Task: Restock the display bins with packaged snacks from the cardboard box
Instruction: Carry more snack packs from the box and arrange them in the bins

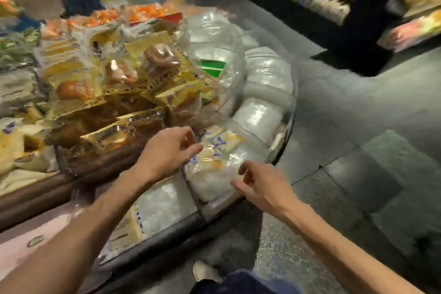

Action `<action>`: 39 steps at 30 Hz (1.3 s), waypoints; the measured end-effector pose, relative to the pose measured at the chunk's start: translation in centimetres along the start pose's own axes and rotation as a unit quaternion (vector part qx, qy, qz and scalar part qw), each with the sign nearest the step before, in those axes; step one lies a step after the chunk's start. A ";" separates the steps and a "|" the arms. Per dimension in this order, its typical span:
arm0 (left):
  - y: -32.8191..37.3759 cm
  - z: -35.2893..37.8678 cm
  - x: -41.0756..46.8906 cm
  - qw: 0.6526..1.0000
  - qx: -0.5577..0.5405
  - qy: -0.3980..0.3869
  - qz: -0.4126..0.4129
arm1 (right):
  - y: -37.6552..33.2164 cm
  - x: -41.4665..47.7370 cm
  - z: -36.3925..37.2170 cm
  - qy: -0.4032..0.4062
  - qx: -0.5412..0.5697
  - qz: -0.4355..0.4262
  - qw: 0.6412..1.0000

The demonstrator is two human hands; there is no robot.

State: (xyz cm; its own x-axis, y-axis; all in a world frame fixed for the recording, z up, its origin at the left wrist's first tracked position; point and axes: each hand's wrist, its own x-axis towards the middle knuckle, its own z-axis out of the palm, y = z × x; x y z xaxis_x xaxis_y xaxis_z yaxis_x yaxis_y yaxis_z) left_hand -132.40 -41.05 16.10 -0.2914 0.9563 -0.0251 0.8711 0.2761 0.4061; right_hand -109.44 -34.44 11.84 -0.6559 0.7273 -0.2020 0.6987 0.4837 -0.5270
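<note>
Clear plastic bins [260,112] curve round the edge of a big shop stand, and they are full of white wrapped packs. In the bin nearest the person lies a snack pack [220,144] with yellow and blue marks, on top of the white ones. The left hand [167,150] is just beside that pack, with its fingers loose and a bit bent, pointing at it. The picture is too smeared to tell if the fingertips touch the wrap. The right hand [259,185] hangs over the front rim of the same bin, fingers softly curled and thumb out, with nothing in it. The left arm crosses over another clear bin and hides part of it.

Behind the left hand sits a heap of gold packs [107,102] with brown cakes inside. Further back are orange packs [107,15]. A green label [212,68] shows on a clear bin higher up. Grey floor tiles [358,150] lie to the right, and a dark shelf [358,14] with bright blurry goods stands across the aisle. A pale shoe [205,270] shows at the bottom
</note>
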 end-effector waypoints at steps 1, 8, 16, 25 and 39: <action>4.1 0.9 0.8 0.998 -0.011 -0.006 0.054 | 2.7 -2.6 -1.8 0.028 0.007 0.030 0.999; 31.3 15.9 1.1 0.938 -0.024 -0.151 0.311 | 21.5 -20.9 -7.6 0.199 0.084 0.265 0.940; 54.7 34.3 -5.6 0.811 -0.022 -0.345 0.471 | 38.1 -38.5 -8.4 0.336 0.123 0.522 0.774; 72.0 53.0 -4.3 0.732 0.040 -0.460 0.501 | 56.2 -47.2 -8.2 0.266 0.161 0.661 0.683; 86.2 71.9 2.4 0.762 0.171 -0.526 0.337 | 78.7 -51.0 -8.6 0.324 0.357 0.742 0.466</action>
State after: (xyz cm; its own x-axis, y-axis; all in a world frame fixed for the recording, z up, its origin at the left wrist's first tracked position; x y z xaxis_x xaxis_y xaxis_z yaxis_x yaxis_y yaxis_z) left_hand -29.61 -8.02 -14.62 0.5886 0.3909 -0.7076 0.7876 -0.4747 0.3929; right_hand -18.56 -29.29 -12.22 0.7830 0.1101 -0.6122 -0.1788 -0.9028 -0.3911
